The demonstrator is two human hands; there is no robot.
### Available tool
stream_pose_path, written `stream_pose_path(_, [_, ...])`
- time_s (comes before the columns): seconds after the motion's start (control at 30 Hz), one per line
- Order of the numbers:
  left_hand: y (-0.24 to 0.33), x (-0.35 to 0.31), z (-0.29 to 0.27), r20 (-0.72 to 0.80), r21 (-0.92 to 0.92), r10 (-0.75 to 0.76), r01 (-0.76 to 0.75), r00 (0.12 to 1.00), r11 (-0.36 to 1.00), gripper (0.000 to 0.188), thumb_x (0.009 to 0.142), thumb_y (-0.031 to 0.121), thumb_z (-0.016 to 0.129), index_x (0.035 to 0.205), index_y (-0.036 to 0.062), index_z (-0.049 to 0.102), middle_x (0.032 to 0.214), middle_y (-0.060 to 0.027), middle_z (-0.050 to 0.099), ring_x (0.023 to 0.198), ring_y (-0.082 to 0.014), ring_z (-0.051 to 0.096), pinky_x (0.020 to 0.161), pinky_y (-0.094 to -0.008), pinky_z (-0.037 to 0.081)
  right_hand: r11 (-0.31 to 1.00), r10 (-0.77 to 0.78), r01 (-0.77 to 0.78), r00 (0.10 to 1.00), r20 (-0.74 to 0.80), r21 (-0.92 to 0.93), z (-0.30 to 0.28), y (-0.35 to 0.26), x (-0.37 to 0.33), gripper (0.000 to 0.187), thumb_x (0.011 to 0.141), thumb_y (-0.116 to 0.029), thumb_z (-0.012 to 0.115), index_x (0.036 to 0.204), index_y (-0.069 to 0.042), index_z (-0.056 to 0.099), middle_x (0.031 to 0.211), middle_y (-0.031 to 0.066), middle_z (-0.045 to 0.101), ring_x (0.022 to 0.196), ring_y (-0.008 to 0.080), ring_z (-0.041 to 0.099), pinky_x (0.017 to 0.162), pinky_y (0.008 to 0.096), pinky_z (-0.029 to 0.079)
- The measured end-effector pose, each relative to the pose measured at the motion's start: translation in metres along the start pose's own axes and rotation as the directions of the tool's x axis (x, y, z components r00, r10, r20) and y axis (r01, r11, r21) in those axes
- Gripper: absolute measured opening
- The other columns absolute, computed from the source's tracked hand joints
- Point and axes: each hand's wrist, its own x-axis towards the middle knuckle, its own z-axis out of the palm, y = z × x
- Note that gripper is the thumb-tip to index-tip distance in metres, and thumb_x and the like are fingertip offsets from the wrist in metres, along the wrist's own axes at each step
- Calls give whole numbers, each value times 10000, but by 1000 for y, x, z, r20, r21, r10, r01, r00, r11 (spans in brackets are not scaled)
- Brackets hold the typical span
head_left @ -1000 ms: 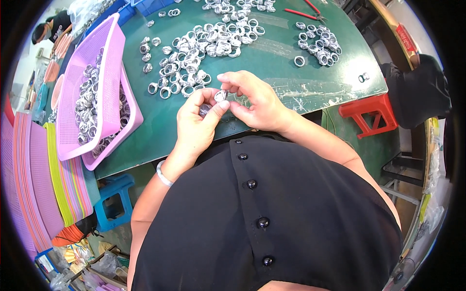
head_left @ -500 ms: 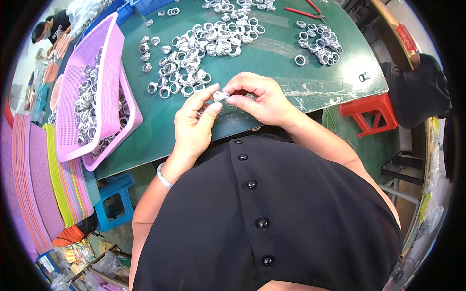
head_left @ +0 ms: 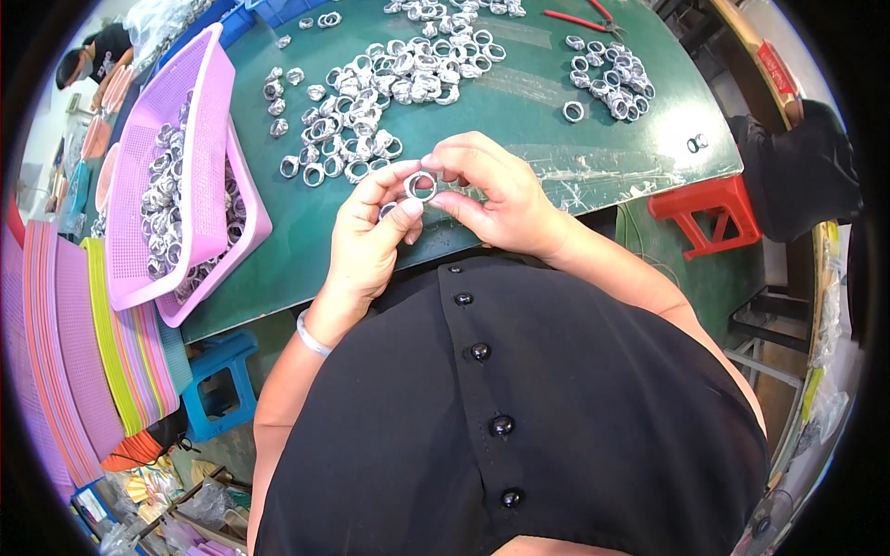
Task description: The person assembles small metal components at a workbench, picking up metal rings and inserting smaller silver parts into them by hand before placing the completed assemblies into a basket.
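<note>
Between both hands, over the table's near edge, is a silver-coloured ring [head_left: 422,186], its round opening facing up toward me. My left hand [head_left: 371,222] pinches its left side with thumb and fingertips. A second ring [head_left: 387,210] shows partly within the same hand, behind the thumb. The right side of the held ring is gripped by my right hand [head_left: 496,195], thumb below and fingers above. Just beyond my hands spreads a large loose pile of similar rings [head_left: 422,79] on the green table [head_left: 519,120]. A smaller cluster of rings [head_left: 612,83] lies at the right.
Two tilted pink baskets [head_left: 215,139] with many rings stand at the table's left edge. Red-handled pliers [head_left: 579,23] lie at the far right, two dark rings [head_left: 696,145] near the right corner. A red stool [head_left: 714,213] and a blue stool [head_left: 219,385] flank the table. Another person [head_left: 107,51] is far left.
The held ring has turned between my fingers: its decorated face showed before, and now its round opening does. My right fingers have shifted slightly around it. The second ring shows more clearly.
</note>
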Motion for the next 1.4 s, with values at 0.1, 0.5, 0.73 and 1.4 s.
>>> stream_pose_path(0.1, [1,1,1,31,-79,-46,48,998,996,332,857,86,547,1169,16,459,997,-51,570,641,-61,457,543,-179,374,986,132,-137,990,51,99,-1,-1,-1,368,680,-31,667,1022,-37,532,878,105,553,767,248,580,659,308,475])
stream_pose_path(0.5, [2,3,-2,70,-203,-164,175,984,963,297,879,153,531,1149,55,459,1053,-60,573,623,-57,453,521,-169,364,973,185,-187,982,23,137,2,-1,-2,352,694,-41,670,1019,-27,535,836,81,549,721,191,576,622,279,468])
stream_pose_path(0.73, [-3,4,-6,131,-364,-217,251,967,897,305,884,168,521,1160,46,472,1042,-52,574,622,-80,441,518,-184,353,960,236,-243,970,61,142,1,-1,-2,250,756,-28,625,994,-12,554,818,65,556,707,150,565,599,250,458])
stream_pose_path(1.4, [5,2,-20,273,-626,-254,372,928,685,329,891,239,420,1094,-2,513,1016,-151,583,696,-183,488,564,-249,409,954,298,-297,948,108,-23,-2,26,1,216,792,-57,588,1001,-15,553,891,89,559,722,147,569,610,251,453])
